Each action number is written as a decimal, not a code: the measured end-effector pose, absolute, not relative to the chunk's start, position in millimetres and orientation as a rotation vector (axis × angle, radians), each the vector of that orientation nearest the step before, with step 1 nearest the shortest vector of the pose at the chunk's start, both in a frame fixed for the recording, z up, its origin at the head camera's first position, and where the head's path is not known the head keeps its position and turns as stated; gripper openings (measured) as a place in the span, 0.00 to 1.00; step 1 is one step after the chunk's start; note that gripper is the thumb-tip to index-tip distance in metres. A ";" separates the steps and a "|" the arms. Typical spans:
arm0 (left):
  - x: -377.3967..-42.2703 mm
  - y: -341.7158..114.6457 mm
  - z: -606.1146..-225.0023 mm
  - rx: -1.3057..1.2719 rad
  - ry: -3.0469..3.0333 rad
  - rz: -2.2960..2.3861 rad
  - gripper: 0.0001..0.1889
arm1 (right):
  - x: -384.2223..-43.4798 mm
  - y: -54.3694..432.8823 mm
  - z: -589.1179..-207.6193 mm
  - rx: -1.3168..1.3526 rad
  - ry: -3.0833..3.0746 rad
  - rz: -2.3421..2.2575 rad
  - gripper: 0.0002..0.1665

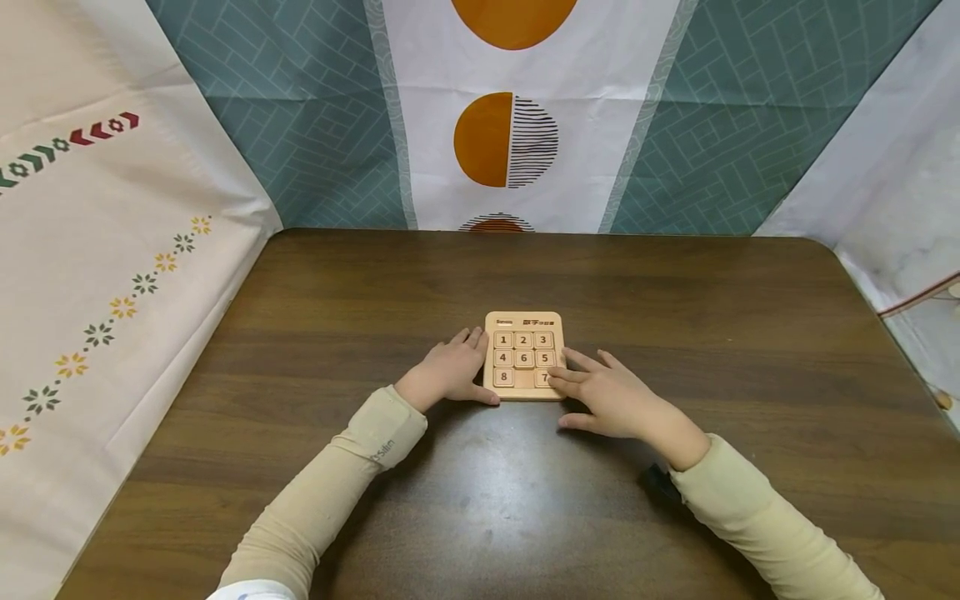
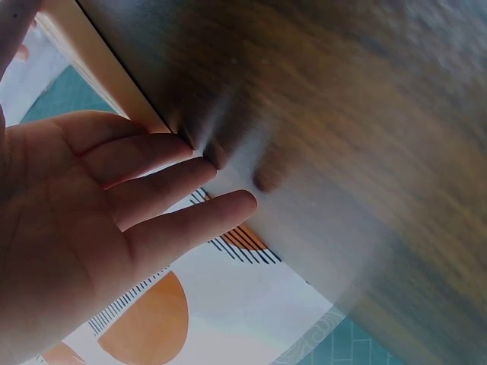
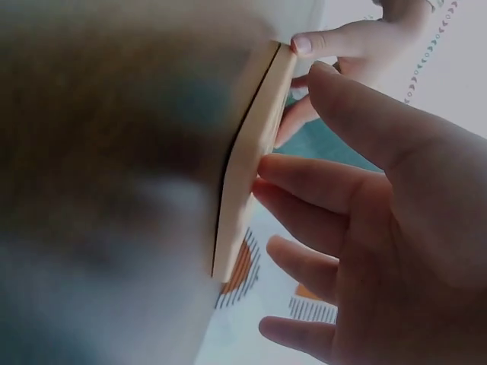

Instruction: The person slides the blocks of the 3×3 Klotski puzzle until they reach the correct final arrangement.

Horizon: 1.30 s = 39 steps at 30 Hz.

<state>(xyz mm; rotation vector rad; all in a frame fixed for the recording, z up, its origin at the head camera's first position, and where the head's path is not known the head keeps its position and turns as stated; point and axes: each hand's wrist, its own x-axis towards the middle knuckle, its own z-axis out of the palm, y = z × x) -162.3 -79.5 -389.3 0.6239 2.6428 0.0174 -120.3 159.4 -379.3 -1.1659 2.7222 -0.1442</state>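
Observation:
A light wooden number sliding puzzle [image 1: 525, 396] lies flat on the table. Its rows read 1, 2, 3, then 4, 6, 5, then an 8 tile [image 1: 504, 377], a gap and a 7 tile [image 1: 542, 377]. My left hand [image 1: 453, 369] rests against the puzzle's left side, thumb at the lower left corner. The left wrist view shows its fingers [image 2: 190, 224] fairly straight beside the wooden edge [image 2: 114, 72]. With extended fingers, my right hand [image 1: 611, 398] touches the 7 tile at the lower right. Its thumb [image 3: 358, 106] is off the board.
The dark brown wooden table [image 1: 375, 275] surrounds the puzzle. Behind it hangs a teal and white cloth [image 1: 322, 125] with orange circles. A cream embroidered cloth [image 1: 90, 250] covers the left side, and a pale cloth [image 1: 907, 167] is at the right.

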 end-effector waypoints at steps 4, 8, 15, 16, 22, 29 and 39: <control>-162.3 -80.1 -389.5 0.620 2.644 0.022 0.56 | -119.2 153.5 -382.9 -1.181 2.720 -0.168 0.37; -162.0 -80.2 -389.1 0.621 2.650 0.025 0.56 | -119.5 146.5 -384.8 -1.200 2.713 -0.184 0.38; -162.3 -80.1 -389.2 0.624 2.654 0.023 0.56 | -120.1 140.9 -384.9 -1.220 2.705 -0.172 0.38; -162.4 -80.1 -389.3 0.624 2.654 0.024 0.56 | -120.1 140.8 -384.9 -1.217 2.704 -0.170 0.38; -162.6 -80.2 -389.6 0.628 2.658 0.022 0.56 | -119.8 140.1 -384.3 -1.199 2.699 -0.174 0.38; -162.6 -80.8 -389.8 0.635 2.660 0.023 0.56 | -120.0 139.2 -384.1 -1.192 2.694 -0.175 0.39; -162.6 -79.1 -388.3 0.624 2.649 0.017 0.56 | -125.2 143.9 -384.9 -1.156 2.719 -0.146 0.40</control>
